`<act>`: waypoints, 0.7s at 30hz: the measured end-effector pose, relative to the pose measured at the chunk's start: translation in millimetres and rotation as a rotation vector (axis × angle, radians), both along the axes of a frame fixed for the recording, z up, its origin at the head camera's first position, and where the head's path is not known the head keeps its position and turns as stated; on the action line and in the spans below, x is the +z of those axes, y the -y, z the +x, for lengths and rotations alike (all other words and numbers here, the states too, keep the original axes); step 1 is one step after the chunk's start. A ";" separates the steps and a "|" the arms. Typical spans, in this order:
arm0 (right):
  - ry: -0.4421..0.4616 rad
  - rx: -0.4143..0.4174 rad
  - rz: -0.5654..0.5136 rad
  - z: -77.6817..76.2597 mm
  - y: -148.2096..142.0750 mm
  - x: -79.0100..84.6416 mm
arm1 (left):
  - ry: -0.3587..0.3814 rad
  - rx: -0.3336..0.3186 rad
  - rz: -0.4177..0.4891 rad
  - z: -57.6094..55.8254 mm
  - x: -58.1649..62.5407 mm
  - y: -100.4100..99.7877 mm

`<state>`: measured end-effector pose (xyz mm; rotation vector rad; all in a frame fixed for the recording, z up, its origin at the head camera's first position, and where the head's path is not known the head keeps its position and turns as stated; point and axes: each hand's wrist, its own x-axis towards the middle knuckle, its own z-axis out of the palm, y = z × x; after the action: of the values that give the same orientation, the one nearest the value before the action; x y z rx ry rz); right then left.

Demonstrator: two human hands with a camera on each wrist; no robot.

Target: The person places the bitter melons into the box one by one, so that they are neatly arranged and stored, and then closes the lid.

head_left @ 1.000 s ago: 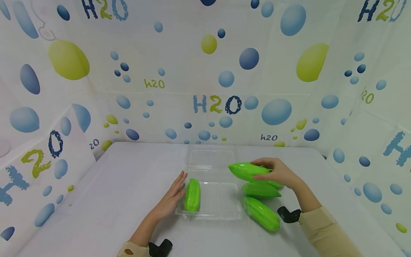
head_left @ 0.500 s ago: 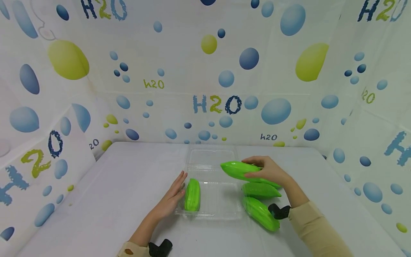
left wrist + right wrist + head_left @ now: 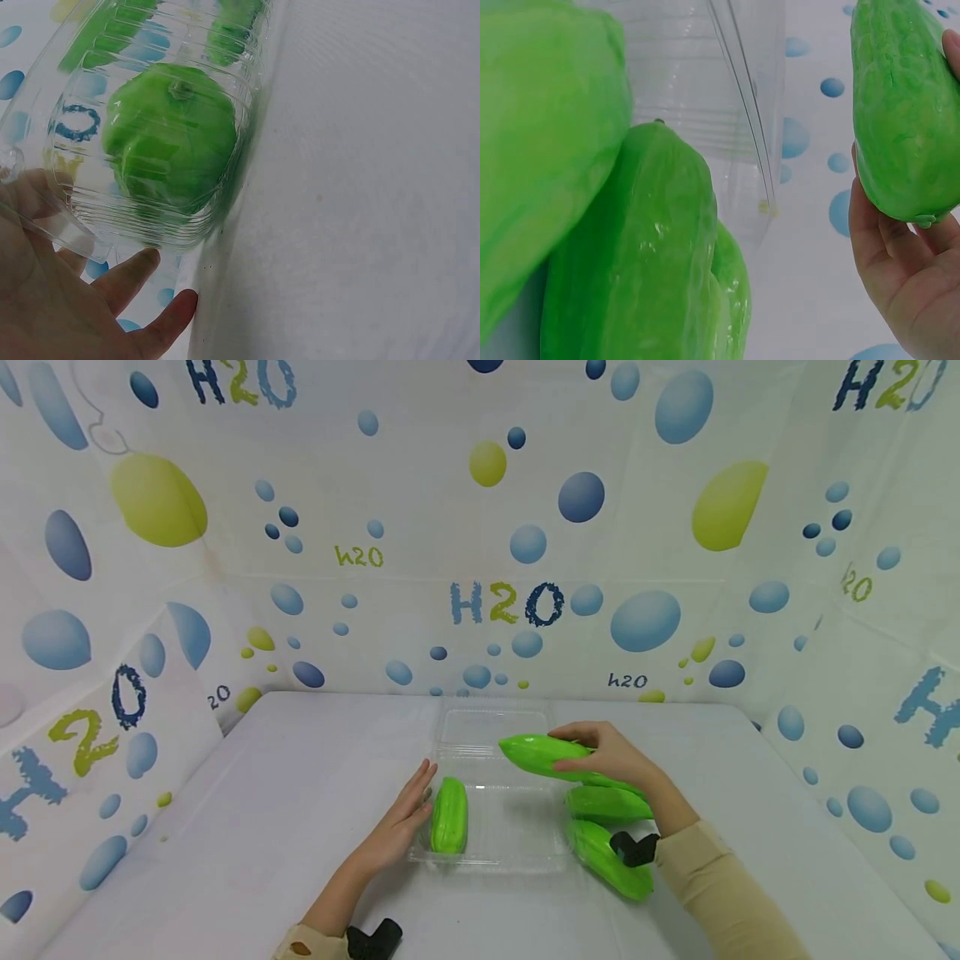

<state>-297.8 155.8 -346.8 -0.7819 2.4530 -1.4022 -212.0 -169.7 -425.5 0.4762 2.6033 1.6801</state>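
My right hand (image 3: 617,755) grips a bumpy, glossy green bitter melon (image 3: 534,753), raised over the back right of a clear plastic container (image 3: 517,837). Its pointed end faces left; in the right wrist view, the bitter melon's blunt end (image 3: 907,180) shows above the palm. At the container's left side, my left hand (image 3: 396,825) rests with extended fingers at the wall. One green gourd-like vegetable (image 3: 449,817) lies inside along that wall, its end (image 3: 172,139) visible through the plastic. Several similar green vegetables (image 3: 606,804) lie right of the container, partly hidden by my right arm.
The container's hinged lid (image 3: 495,727) lies folded back toward the rear of the white table (image 3: 300,793). A printed sheet (image 3: 420,527) with blue and green drops hangs behind. Black wrist cameras (image 3: 635,848) sit on both wrists.
My right hand has carried the bitter melon leftward and slightly up, from above the vegetables on the right toward the container. My left hand has stayed in place.
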 end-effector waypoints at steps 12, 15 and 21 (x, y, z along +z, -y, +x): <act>0.021 0.023 0.008 -0.1 16.2 1.6 | -0.005 -0.014 0.006 2.6 2.2 1.0; 0.020 0.038 0.002 -5.7 17.2 -6.0 | -0.010 -0.018 0.000 3.0 2.6 1.3; 0.028 0.057 -0.009 -6.9 22.0 -8.6 | -0.013 -0.019 0.005 2.3 1.6 1.5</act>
<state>-304.6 133.8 -355.4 -0.8218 2.3858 -1.3950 -209.8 -171.2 -423.9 0.5113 2.5960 1.6835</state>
